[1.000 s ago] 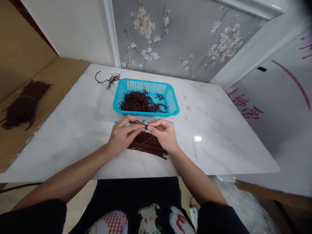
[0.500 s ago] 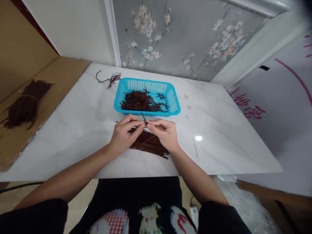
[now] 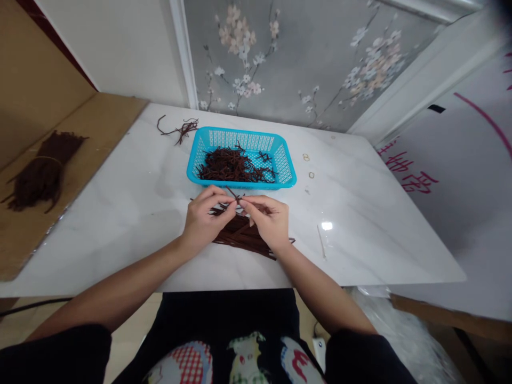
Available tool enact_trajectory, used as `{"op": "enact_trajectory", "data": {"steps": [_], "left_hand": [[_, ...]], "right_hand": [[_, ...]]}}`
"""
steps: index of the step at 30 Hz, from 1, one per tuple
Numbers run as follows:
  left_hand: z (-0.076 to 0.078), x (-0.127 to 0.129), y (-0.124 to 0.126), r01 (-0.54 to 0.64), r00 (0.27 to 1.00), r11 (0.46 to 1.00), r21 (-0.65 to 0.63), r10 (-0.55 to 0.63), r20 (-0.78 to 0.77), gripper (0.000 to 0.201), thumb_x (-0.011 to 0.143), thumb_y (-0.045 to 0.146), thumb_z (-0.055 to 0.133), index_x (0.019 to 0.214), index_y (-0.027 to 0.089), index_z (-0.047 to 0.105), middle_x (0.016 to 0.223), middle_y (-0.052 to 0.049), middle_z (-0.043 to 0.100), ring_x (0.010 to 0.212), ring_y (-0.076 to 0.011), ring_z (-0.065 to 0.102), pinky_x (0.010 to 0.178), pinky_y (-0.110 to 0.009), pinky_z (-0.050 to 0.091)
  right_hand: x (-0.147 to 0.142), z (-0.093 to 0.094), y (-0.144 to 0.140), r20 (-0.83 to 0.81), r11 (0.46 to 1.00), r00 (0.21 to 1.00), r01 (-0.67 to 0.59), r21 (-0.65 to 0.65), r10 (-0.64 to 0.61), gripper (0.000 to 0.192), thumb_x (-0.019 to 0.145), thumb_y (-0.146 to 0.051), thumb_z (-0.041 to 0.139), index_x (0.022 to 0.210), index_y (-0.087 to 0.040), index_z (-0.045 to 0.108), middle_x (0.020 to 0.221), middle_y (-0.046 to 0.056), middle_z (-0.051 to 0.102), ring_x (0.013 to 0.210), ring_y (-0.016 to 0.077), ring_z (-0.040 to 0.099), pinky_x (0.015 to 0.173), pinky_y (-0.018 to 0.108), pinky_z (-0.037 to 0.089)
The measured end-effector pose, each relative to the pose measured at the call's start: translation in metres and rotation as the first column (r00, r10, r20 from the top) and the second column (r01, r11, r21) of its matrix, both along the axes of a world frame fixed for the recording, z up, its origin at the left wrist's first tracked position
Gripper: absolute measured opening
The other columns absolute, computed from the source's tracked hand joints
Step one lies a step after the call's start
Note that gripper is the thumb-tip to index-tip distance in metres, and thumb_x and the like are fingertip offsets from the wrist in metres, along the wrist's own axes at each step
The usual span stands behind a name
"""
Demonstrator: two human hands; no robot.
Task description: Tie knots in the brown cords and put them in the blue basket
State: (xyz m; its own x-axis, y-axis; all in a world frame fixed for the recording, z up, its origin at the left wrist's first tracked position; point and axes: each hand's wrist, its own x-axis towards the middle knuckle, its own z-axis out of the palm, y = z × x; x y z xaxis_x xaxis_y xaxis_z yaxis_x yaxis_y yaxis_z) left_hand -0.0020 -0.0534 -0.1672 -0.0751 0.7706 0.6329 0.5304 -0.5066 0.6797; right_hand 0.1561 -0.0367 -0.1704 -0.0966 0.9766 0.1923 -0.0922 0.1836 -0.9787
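Left hand: the left hand (image 3: 204,218) is pinching one end of a dark brown strip (image 3: 234,196) between thumb and forefinger.
Right hand: the right hand (image 3: 269,221) is pinching the same strip from the other side, fingertips meeting the left's.
Change: the strip's free end, sticking upward half a second ago, is now lying lower and angled; both hands are sitting slightly nearer the body. Judged: the twisting is progressing.
Beneath: a loose pile of strips (image 3: 244,237) is lying on the white table (image 3: 360,224).
Beyond: a blue basket (image 3: 286,165) is holding tangled strips just behind the hands.
Far left: a tied bundle (image 3: 40,173) is resting on cardboard (image 3: 100,122).
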Motion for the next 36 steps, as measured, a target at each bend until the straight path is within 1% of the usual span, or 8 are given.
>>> {"op": "enact_trajectory", "data": {"steps": [4, 7, 10, 18, 22, 25, 31, 36], "left_hand": [[-0.0013, 0.0007, -0.0021, 0.022, 0.995, 0.998, -0.061, -0.017, 0.094, 0.006, 0.084, 0.020, 0.067, 0.079, 0.020, 0.071, 0.080, 0.000, 0.065, 0.075, -0.0111, 0.061, 0.069, -0.023, 0.050], [-0.0025, 0.0008, -0.0026, 0.063, 0.983, 0.992, -0.109, -0.042, 0.179, 0.007, 0.085, 0.021, 0.067, 0.079, 0.020, 0.071, 0.080, 0.000, 0.064, 0.075, -0.0119, 0.061, 0.070, -0.025, 0.050], [-0.0029, 0.0006, -0.0025, 0.099, 0.969, 0.989, -0.108, -0.071, 0.237, 0.005, 0.083, 0.020, 0.069, 0.079, 0.021, 0.072, 0.080, 0.000, 0.064, 0.076, -0.0124, 0.062, 0.070, -0.025, 0.050], [0.0022, -0.0007, -0.0036, 0.004, 0.988, 0.996, -0.094, 0.010, 0.152, 0.008, 0.076, 0.013, 0.066, 0.073, 0.020, 0.068, 0.079, 0.000, 0.063, 0.075, -0.0134, 0.060, 0.069, -0.027, 0.050], [0.0020, -0.0006, -0.0034, 0.054, 0.989, 0.993, -0.103, -0.039, 0.141, 0.001, 0.080, 0.019, 0.068, 0.079, 0.020, 0.068, 0.083, -0.001, 0.065, 0.080, -0.0143, 0.062, 0.075, -0.028, 0.052], [0.0009, 0.0005, -0.0035, 0.086, 0.990, 0.992, -0.089, -0.075, 0.123, 0.005, 0.085, 0.025, 0.068, 0.085, 0.020, 0.069, 0.085, -0.002, 0.064, 0.081, -0.0140, 0.062, 0.076, -0.028, 0.052], [0.0014, 0.0004, -0.0040, 0.064, 0.997, 0.997, -0.035, -0.063, 0.050, 0.013, 0.092, 0.023, 0.060, 0.081, 0.020, 0.066, 0.083, -0.002, 0.061, 0.079, -0.0137, 0.059, 0.073, -0.028, 0.050], [0.0012, 0.0006, -0.0032, 0.040, 0.993, 0.998, -0.038, -0.036, 0.111, 0.015, 0.092, 0.023, 0.061, 0.078, 0.020, 0.064, 0.083, -0.002, 0.060, 0.080, -0.0138, 0.059, 0.075, -0.028, 0.049]], "right_hand": [[-0.0009, -0.0038, -0.0002, -0.074, 0.998, 0.996, -0.037, 0.042, 0.040, 0.013, 0.077, -0.027, 0.078, 0.090, -0.025, 0.081, 0.076, 0.000, 0.077, 0.053, 0.0116, 0.066, 0.043, 0.023, 0.056], [-0.0013, -0.0075, -0.0011, -0.052, 0.997, 0.998, -0.043, 0.070, 0.047, 0.014, 0.078, -0.028, 0.078, 0.091, -0.025, 0.080, 0.078, 0.001, 0.078, 0.055, 0.0132, 0.068, 0.044, 0.024, 0.058], [-0.0025, -0.0101, -0.0030, 0.001, 0.994, 1.000, -0.009, 0.110, 0.009, 0.011, 0.082, -0.029, 0.073, 0.091, -0.025, 0.078, 0.080, 0.001, 0.077, 0.063, 0.0155, 0.072, 0.044, 0.024, 0.059], [-0.0025, -0.0057, -0.0057, 0.151, 0.971, 0.984, 0.055, 0.231, -0.091, 0.011, 0.086, -0.027, 0.070, 0.094, -0.023, 0.076, 0.081, 0.002, 0.076, 0.056, 0.0119, 0.069, 0.049, 0.023, 0.058], [0.0007, -0.0036, -0.0048, 0.162, 0.970, 0.982, 0.056, 0.235, -0.096, 0.011, 0.084, -0.030, 0.072, 0.090, -0.022, 0.076, 0.082, 0.002, 0.077, 0.053, 0.0116, 0.067, 0.050, 0.024, 0.058], [0.0033, -0.0040, -0.0035, 0.166, 0.971, 0.981, 0.057, 0.234, -0.098, 0.012, 0.084, -0.033, 0.072, 0.090, -0.023, 0.076, 0.082, 0.002, 0.077, 0.051, 0.0118, 0.065, 0.049, 0.026, 0.057], [0.0034, -0.0030, 0.0001, 0.301, 0.944, 0.937, 0.075, 0.323, -0.177, 0.011, 0.087, -0.033, 0.069, 0.088, -0.024, 0.075, 0.083, 0.002, 0.078, 0.071, 0.0159, 0.071, 0.069, 0.029, 0.059], [0.0014, -0.0017, 0.0020, 0.295, 0.944, 0.931, 0.121, 0.307, -0.215, 0.012, 0.088, -0.033, 0.068, 0.087, -0.023, 0.074, 0.082, 0.001, 0.077, 0.069, 0.0156, 0.071, 0.065, 0.028, 0.057]]}}
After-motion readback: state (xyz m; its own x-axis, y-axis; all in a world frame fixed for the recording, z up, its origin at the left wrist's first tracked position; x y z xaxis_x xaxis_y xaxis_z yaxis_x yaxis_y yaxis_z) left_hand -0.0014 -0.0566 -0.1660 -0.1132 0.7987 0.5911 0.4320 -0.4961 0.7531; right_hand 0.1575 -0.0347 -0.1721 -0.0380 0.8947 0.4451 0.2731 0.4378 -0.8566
